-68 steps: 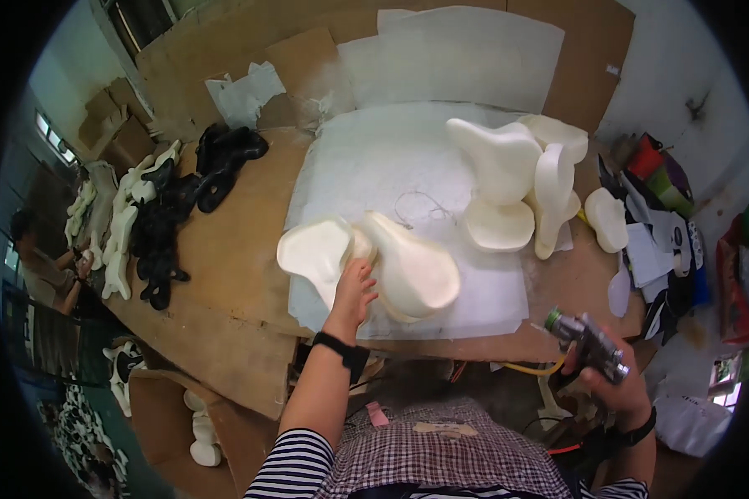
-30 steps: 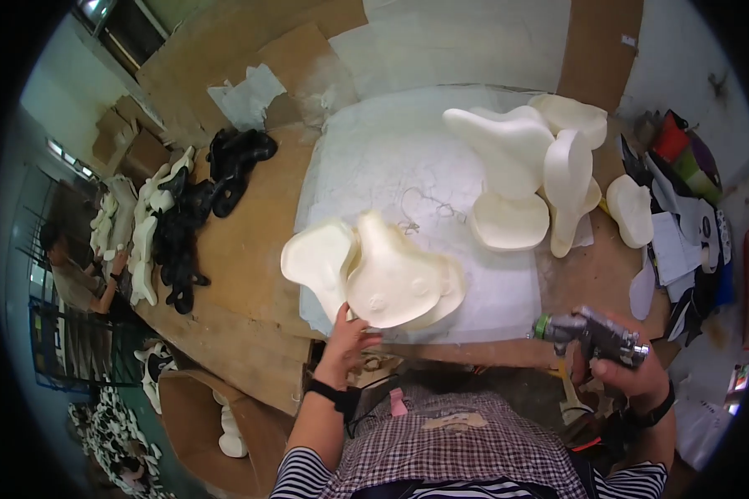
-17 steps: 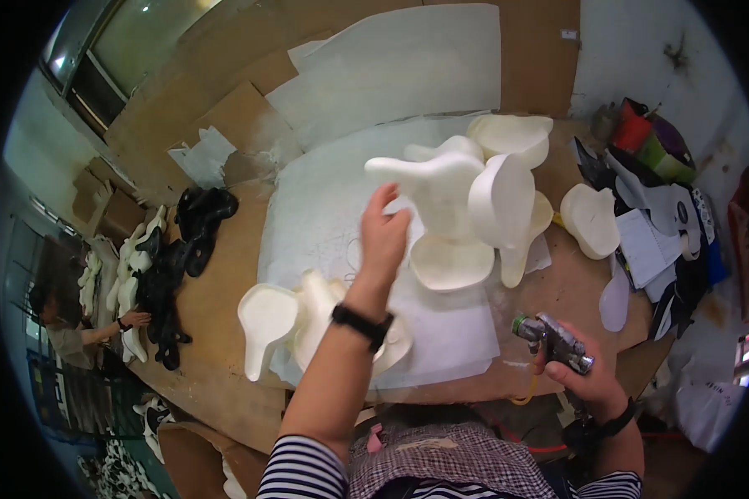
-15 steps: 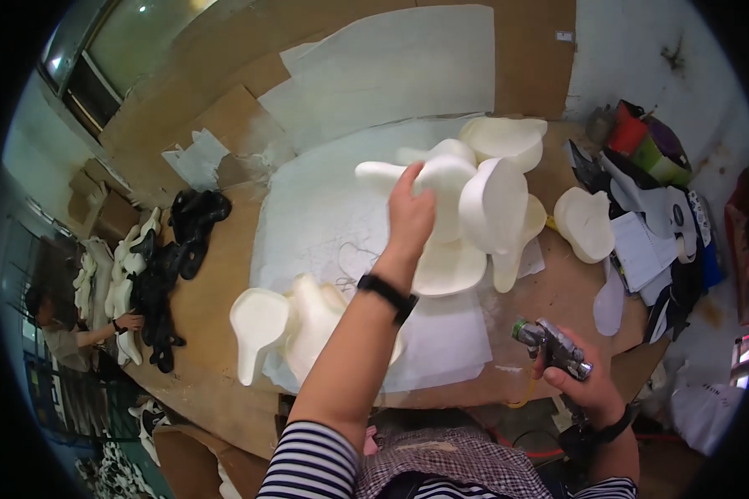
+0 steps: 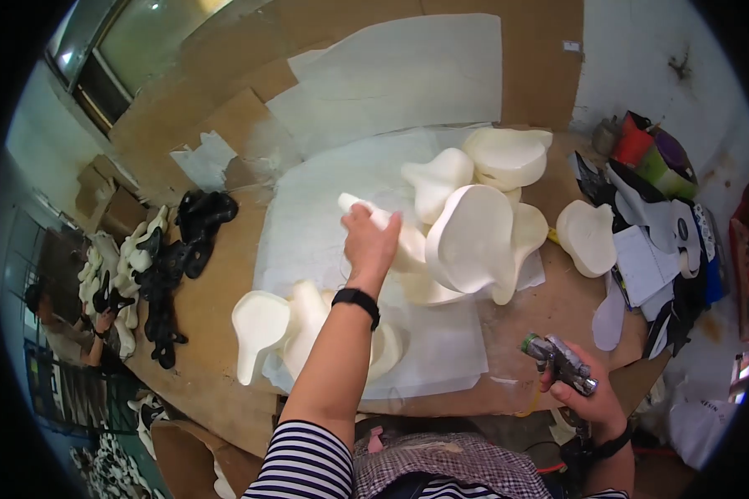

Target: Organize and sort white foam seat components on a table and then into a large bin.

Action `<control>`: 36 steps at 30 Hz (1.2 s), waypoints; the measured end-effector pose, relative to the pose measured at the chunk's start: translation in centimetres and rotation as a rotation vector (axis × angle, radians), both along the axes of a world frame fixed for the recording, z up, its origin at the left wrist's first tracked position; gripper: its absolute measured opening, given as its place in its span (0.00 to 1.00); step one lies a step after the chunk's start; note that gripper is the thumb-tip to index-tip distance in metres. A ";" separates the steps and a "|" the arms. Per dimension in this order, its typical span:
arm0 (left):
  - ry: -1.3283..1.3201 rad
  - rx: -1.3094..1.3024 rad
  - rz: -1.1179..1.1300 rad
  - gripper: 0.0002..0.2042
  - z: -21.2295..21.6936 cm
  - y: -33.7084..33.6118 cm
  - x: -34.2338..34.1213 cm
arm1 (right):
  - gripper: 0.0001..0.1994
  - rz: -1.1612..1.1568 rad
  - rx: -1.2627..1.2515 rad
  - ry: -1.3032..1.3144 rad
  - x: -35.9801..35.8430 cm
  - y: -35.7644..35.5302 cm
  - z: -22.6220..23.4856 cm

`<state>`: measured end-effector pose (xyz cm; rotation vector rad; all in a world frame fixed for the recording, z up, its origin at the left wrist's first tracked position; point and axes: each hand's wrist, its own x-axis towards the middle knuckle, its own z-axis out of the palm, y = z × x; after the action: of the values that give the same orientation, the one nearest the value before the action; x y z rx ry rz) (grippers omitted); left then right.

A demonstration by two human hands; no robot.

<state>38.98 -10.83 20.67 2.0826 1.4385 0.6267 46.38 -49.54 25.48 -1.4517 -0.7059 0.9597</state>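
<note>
My left hand reaches over the paper-covered table, its fingers closed round the narrow nose of a cream-white saddle pad. Part of that pad is hidden behind my hand and a larger saddle pad to its right. At the lower right, my right hand grips a metal spray gun, which points to the left. More cream saddle pads are heaped behind. In front of my left forearm's side lies a smaller group with a saddle pad at its left end.
White paper covers the brown tabletop's middle. Black saddles lie in a row at the left, beside a person's hand. A single pad, sheets and pots, including a red container, crowd the right side. Cardboard lines the back.
My left hand has moved left and slightly nearer, bringing the saddle pad's nose with it. The big pad beside it has shifted left. My right hand with the spray gun has barely moved.
</note>
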 end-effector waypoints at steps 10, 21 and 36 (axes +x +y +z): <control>-1.042 -0.446 -0.064 0.34 -2.8 -3.8 -17.6 | 0.33 0.259 0.039 0.013 -3.9 3.1 5.5; -1.020 -0.544 -0.040 0.34 -6.2 -6.1 -25.6 | 0.34 0.116 0.148 -0.012 -8.7 4.4 8.9; -0.463 0.055 -0.231 0.26 -0.1 0.4 -14.1 | 0.36 0.089 -0.005 -0.090 -6.0 -0.7 4.8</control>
<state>24.87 -10.44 20.55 1.9369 0.9163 0.9816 40.41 -50.20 30.29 -1.4855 -0.8407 0.9691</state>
